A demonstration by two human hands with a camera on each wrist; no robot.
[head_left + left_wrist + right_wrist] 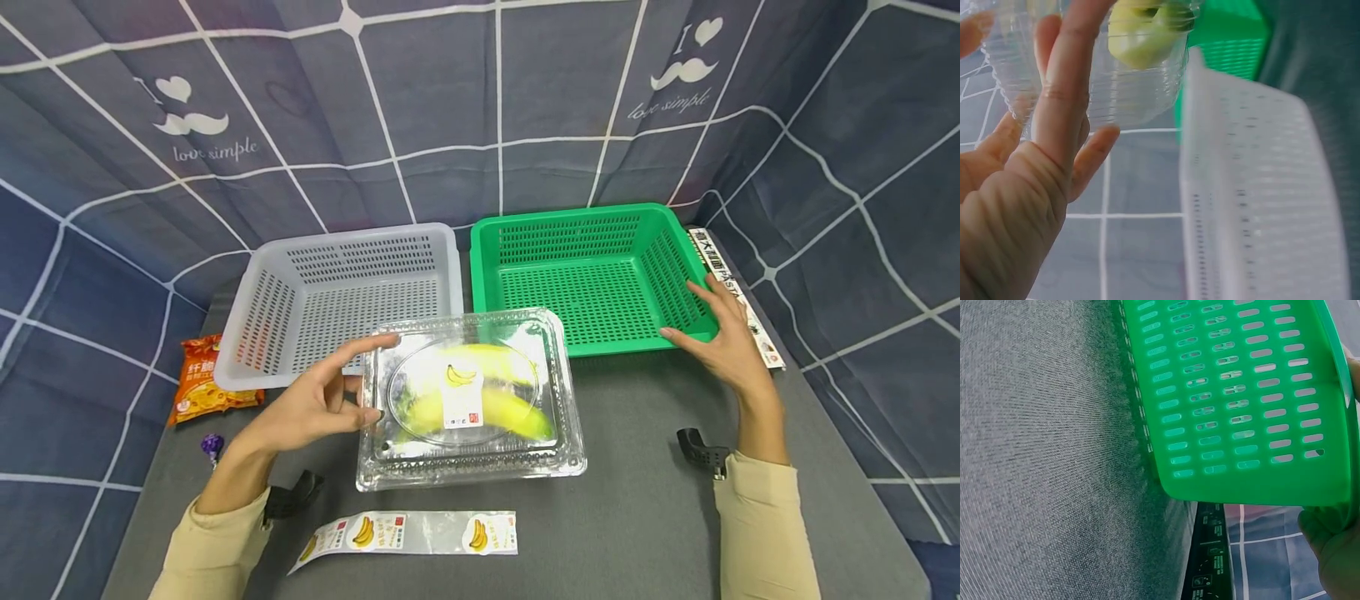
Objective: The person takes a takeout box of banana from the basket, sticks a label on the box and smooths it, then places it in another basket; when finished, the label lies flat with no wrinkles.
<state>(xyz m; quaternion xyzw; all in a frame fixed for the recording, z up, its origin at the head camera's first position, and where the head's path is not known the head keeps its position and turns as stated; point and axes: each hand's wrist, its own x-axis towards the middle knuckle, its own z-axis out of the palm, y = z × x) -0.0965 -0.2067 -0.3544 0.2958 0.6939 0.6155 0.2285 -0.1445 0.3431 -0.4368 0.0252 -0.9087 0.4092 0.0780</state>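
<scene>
My left hand (311, 404) grips the left end of a clear plastic clamshell box (375, 467), its thumb on the near side and a finger along the top. Inside lie yellow-green bananas (510, 412), and a white banana label (462, 396) is on the lid. The box is held up, tilted, overlapping the front rims of both baskets in the head view. My right hand (723, 337) holds the front right corner of the green basket (592, 342), thumb at the front rim and fingers over the right side. In the right wrist view most of that hand is out of frame.
A light grey basket (251, 333) stands left of the green one. An orange snack bag (206, 387) and a purple-wrapped lollipop (212, 445) lie at the left. A pasta package (738, 296) sits along the right side. A strip of banana stickers (438, 533) lies in front.
</scene>
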